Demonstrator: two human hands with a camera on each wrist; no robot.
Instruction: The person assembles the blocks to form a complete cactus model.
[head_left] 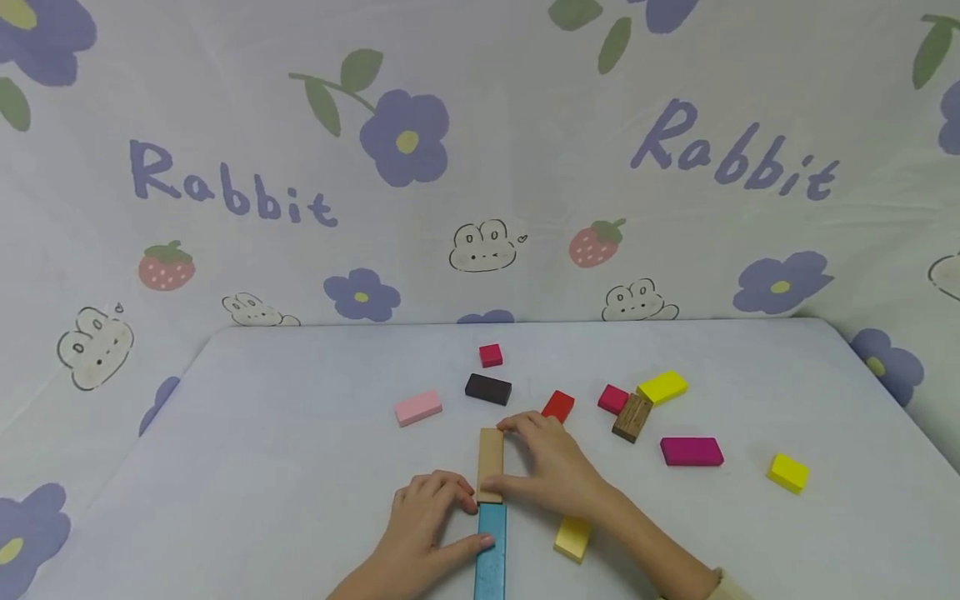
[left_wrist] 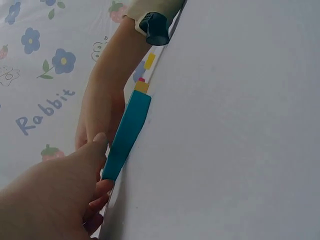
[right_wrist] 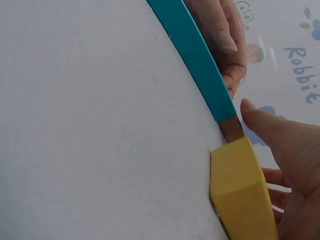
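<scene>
A tan wooden block (head_left: 491, 458) lies end to end with a long blue block (head_left: 491, 558) in the head view, forming a straight line. My right hand (head_left: 551, 467) grips the tan block, index finger at its far end and thumb near its close end. Beside the joint, my left hand (head_left: 431, 525) holds the blue block, its thumb over the top and curled fingers along the left side. The left wrist view shows the blue block (left_wrist: 127, 135) side-on by the left thumb. Under the right forearm sits a pale yellow block (head_left: 573, 538), large in the right wrist view.
Farther back on the white table (head_left: 262, 467) lie a pink block (head_left: 418, 408), a black block (head_left: 488, 389) and red blocks (head_left: 491, 356). To the right are a brown block (head_left: 632, 418), a magenta block (head_left: 692, 452) and yellow blocks (head_left: 787, 473). A printed cloth (head_left: 525, 125) hangs behind.
</scene>
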